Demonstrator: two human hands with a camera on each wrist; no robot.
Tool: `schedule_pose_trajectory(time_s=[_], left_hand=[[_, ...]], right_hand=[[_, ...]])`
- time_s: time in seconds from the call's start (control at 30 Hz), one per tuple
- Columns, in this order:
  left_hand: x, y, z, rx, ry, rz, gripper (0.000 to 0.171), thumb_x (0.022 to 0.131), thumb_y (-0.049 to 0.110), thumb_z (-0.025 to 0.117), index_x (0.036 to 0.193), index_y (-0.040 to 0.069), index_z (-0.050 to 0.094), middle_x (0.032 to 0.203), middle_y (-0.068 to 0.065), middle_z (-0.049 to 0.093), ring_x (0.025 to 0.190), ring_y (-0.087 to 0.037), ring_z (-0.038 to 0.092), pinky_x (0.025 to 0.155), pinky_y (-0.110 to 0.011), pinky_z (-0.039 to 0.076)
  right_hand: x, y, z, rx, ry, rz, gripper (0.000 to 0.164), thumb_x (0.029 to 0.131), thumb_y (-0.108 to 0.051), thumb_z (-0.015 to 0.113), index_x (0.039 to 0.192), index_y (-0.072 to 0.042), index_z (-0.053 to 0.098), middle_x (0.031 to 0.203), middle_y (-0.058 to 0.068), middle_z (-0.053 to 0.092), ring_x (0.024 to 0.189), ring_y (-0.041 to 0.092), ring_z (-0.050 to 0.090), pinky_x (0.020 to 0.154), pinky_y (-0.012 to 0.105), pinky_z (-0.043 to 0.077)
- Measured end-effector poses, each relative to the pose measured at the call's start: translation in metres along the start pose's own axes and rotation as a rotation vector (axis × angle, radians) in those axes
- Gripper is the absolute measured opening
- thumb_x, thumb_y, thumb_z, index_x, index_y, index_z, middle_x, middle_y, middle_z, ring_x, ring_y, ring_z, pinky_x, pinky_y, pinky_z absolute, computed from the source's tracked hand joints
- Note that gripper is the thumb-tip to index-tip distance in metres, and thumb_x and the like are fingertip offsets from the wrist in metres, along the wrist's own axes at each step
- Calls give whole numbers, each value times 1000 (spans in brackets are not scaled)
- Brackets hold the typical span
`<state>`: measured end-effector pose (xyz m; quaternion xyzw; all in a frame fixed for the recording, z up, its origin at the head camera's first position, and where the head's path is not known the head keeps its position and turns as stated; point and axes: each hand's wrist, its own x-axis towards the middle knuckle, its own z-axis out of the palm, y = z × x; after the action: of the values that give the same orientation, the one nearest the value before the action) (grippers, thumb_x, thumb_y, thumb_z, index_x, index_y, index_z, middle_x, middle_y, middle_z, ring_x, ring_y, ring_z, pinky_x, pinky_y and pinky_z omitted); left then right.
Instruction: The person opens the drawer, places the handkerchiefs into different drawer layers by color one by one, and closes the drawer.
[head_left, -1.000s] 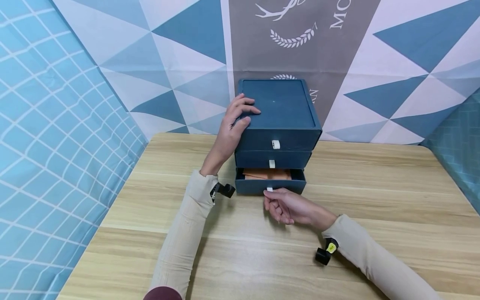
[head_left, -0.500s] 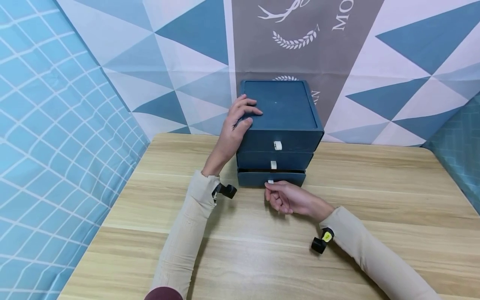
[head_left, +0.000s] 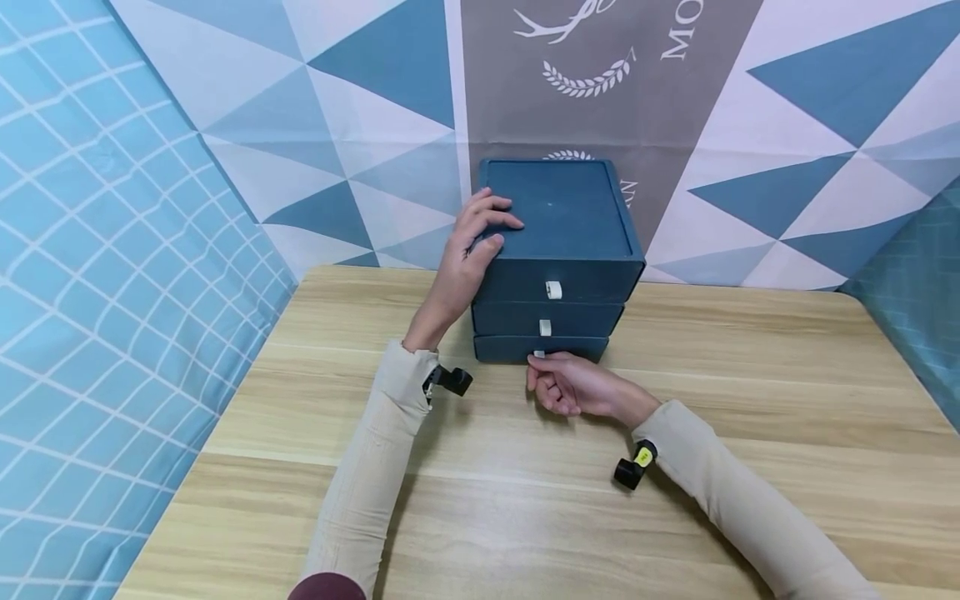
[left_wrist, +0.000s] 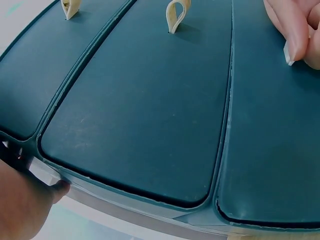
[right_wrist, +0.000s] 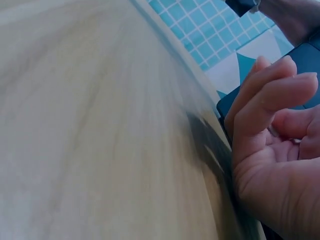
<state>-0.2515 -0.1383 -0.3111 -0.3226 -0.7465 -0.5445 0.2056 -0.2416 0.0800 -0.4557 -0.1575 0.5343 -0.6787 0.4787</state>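
Three-drawer dark teal box (head_left: 558, 250) at back centre of wooden table (head_left: 750, 400), against patterned backdrop (head_left: 225, 125). Left hand (head_left: 468, 250) on box's top-left corner, fingers curled over the top edge, thumb on the side; bracing grip. Right hand (head_left: 566, 385) at front of bottom drawer (head_left: 525, 347), thumb and forefinger pinching its white pull tab (head_left: 539, 354), other fingers loosely curled under. Bottom drawer flush with box front, fully in. Middle drawer (head_left: 547, 317) and top drawer (head_left: 558, 287) also closed, tabs (left_wrist: 176, 14) hanging free.

Risks, judged:
- Fabric tab small; pinch could slip off under a sharp tug.
- Box looks light; easing the left-hand brace could let the whole box slide.

Contents: all drawers closed, nothing visible inside. Box top bare.
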Motion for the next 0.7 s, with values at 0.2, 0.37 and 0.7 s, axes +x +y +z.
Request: schedule_pose_trajectory(time_s=[0.2,0.37,0.7], left_hand=[[0,-1,2,-8,-6,-6,32,97,5,40,114,-12,62,141,-29,43,149,-38,14,121,-34,8],[0,0,4,-9,-10,5,32,98,5,41,114,-12,62,141,-30,43,148,-41,15,121,-36,9],[-5,-10,-6,-13,-16,-27,32,99,6,40,117,-10,61,145,-27,41,150,-36,12,121,-34,10]], right_hand=[[1,0,0,23,35,22,40,110,-29,35,87,-4,56,60,2,59,40,8,48,37,19,37],[1,-2,-1,50,65,62,42,110,-27,32,85,-4,56,59,3,59,39,8,47,36,19,36],[-7,9,9,-33,78,106,53,106,-44,41,115,6,58,63,3,60,43,6,48,37,18,38]])
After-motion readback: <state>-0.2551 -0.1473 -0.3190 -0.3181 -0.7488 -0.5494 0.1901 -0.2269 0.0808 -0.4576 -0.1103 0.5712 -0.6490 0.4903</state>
